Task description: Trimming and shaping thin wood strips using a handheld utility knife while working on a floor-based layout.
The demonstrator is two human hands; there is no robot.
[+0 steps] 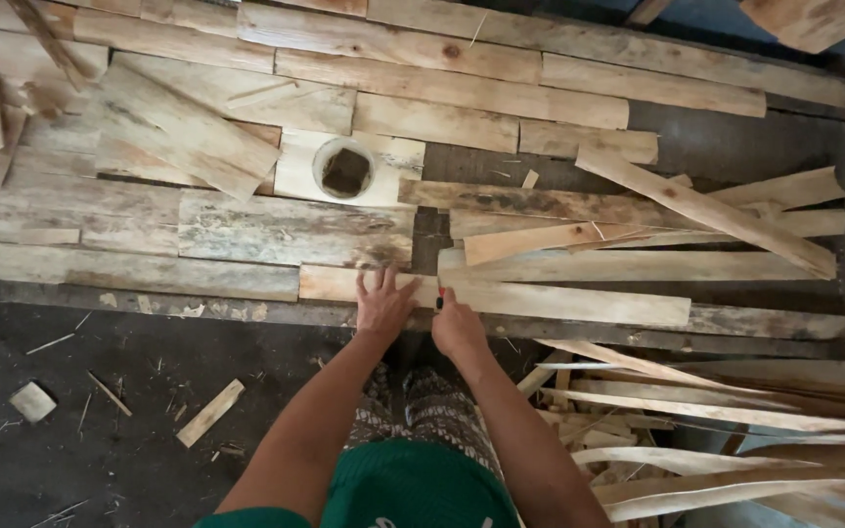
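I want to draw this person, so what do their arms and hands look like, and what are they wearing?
Both arms are bare from above the elbows down: no sleeves reach them, and no gloves, watch or rings show on the left hand or the right hand. Lower down you can see a green top and trousers with a small dark-and-light pattern.

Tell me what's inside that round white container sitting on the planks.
The round white container holds something dark brown, filling most of it. What the stuff is, and how deep it goes, cannot be seen from above.
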